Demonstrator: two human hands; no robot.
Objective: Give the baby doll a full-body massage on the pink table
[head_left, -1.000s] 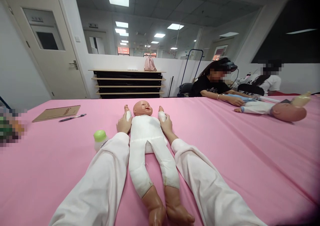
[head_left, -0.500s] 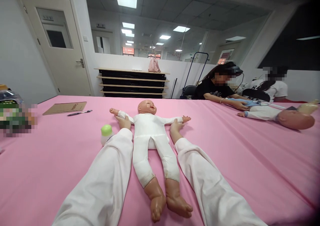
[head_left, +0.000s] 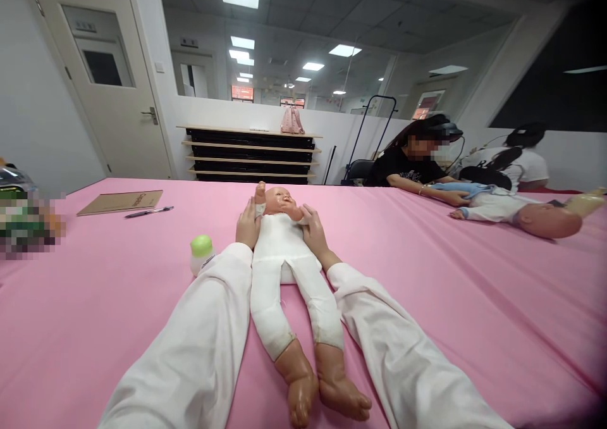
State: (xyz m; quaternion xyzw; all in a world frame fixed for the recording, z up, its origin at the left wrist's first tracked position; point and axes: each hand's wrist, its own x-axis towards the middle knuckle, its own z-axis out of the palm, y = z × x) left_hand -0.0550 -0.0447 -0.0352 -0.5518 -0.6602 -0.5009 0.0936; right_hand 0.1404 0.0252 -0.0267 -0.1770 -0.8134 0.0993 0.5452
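Note:
A baby doll point(head_left: 283, 239) with a white cloth body lies on its back on the pink-covered table point(head_left: 118, 315), feet towards me. Both its arms are bent up beside its head. My left hand point(head_left: 247, 225) is closed around the doll's arm on the left, whose small hand points up. On the other side, my right hand point(head_left: 315, 231) grips the other arm, and that doll hand rests near the chin. A small bottle with a green cap point(head_left: 202, 255) stands just left of my left sleeve.
A brown notebook point(head_left: 119, 202) and a pen point(head_left: 149, 212) lie at the back left. Across the table to the right, a person in black point(head_left: 412, 163) handles another baby doll point(head_left: 545, 217). A second person in white point(head_left: 526, 160) sits farther back. Stacked boards point(head_left: 251, 154) stand behind the table.
Both my hands have moved inward and up, folding the doll's outstretched arms towards its head. The doll's body stays in place. The other doll has shifted slightly left.

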